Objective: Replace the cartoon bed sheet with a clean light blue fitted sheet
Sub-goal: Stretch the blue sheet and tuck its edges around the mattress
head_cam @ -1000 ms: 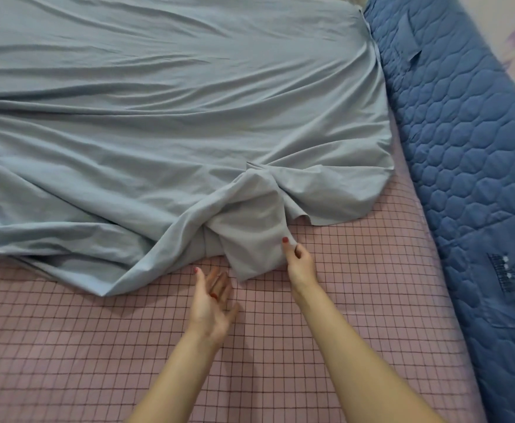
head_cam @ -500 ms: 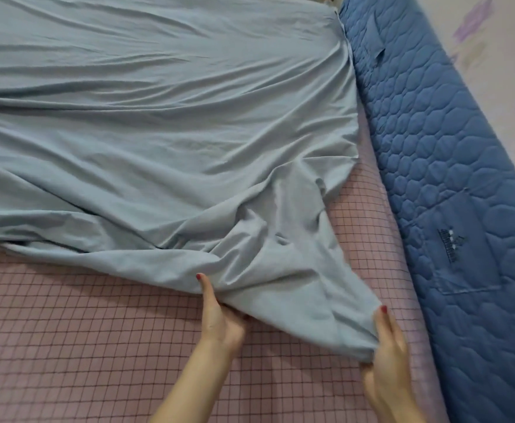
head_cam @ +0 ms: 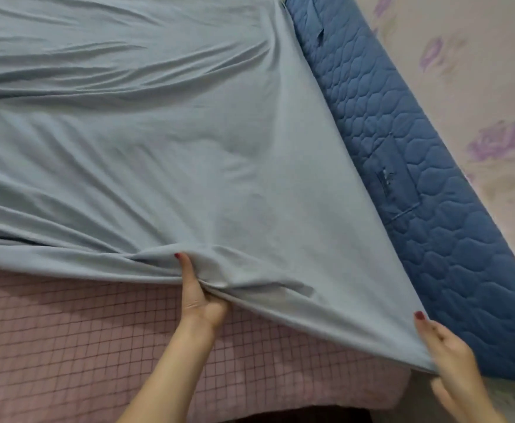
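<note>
A light blue fitted sheet lies spread over most of the bed, stretched taut toward the near right corner. Under it a pink mattress cover with a dark grid shows along the near side. My left hand grips a bunched fold of the sheet's near edge, thumb on top and fingers tucked under the cloth. My right hand holds the sheet's corner at the mattress's near right corner, thumb over the fabric. No cartoon sheet is in view.
A dark blue quilted padded rail runs along the bed's right side, against a pale wall with purple flowers. The mattress's near edge drops off at the bottom, with a dark gap below it.
Both hands took hold of the sheet's loose flap and pulled it toward me and to the right. The folded corner is now stretched out to the mattress's near right corner.
</note>
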